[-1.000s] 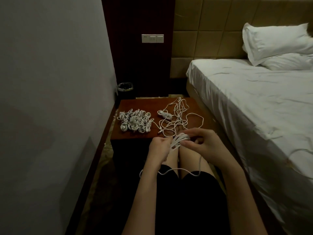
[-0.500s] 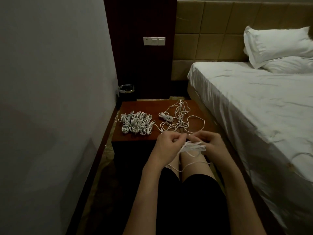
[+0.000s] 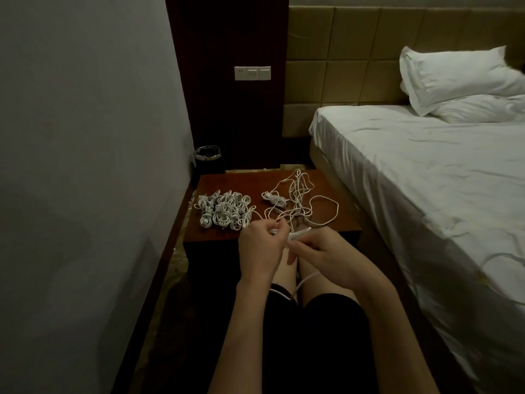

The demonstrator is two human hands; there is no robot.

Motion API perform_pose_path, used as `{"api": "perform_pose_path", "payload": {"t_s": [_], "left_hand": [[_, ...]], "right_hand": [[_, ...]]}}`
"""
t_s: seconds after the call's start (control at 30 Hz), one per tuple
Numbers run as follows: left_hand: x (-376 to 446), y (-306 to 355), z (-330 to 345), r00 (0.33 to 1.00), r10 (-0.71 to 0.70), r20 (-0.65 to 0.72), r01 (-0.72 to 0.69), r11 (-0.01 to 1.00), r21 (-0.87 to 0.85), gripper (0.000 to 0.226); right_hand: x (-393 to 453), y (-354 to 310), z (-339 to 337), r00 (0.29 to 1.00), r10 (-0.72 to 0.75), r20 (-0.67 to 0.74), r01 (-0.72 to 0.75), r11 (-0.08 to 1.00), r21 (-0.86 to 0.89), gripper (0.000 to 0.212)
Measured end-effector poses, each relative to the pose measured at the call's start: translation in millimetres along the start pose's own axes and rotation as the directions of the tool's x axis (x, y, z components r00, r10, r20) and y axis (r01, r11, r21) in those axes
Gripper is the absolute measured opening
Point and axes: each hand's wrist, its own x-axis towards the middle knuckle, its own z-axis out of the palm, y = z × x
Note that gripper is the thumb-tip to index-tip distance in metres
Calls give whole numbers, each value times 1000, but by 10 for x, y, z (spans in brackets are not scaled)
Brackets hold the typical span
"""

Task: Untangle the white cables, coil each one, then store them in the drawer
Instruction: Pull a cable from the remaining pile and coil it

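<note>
The counter (image 3: 255, 180) sits squeezed between the wall on the left and the bed (image 3: 426, 172) on the right. Both hands meet over its near edge, fingers curled: the left hand (image 3: 262, 245) and right hand (image 3: 321, 251) each pinch the cable (image 3: 297, 234) between them, its tail hanging to the lap. Coils (image 3: 224, 209) lie far left, the tangle (image 3: 301, 200) far right.

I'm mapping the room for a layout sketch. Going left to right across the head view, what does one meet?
Grey wall → black waste bin → pile of coiled cables → tangled loose cables → bed → pillows.
</note>
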Motion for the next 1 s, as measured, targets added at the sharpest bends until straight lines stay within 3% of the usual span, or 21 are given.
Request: {"api": "perform_pose_path", "payload": {"t_s": [0.17,0.23,0.3,0.37,0.47,0.57,0.67,0.77,0.87,1.0], "left_hand": [[65,-17,-45,976,105,193,-112,993,25,31],[48,-30,-32,950,111,291,-105,994,-38,33],[18,-39,-11,936,115,331,-77,989,-127,40],[21,-39,8,941,92,326,-14,972,-234,46],[78,6,19,962,53,266,48,933,-357,52],[180,62,-10,996,-7,85,35,941,-337,53],[355,48,-80,998,34,-47,-38,994,-103,57],[452,19,-121,995,93,28,-96,986,135,58],[439,-26,-146,979,129,161,-160,967,200,50],[409,4,-212,958,166,234,-221,947,234,48]], "right_hand": [[8,113,-29,950,-97,-298,101,995,-1,29],[21,145,-65,950,-76,-302,89,996,31,26],[67,196,-125,969,3,-246,43,982,184,24],[157,260,-172,973,78,-217,4,934,356,29],[302,331,-80,973,170,-157,-83,890,447,22],[341,232,171,971,214,-107,-131,851,509,34],[230,50,369,979,132,-154,-97,972,216,43],[189,-52,365,970,-80,-228,68,996,-61,41],[297,-33,168,946,-212,-245,163,965,-207,38],[455,23,-163,929,-266,-257,209,950,-230,36]]}}
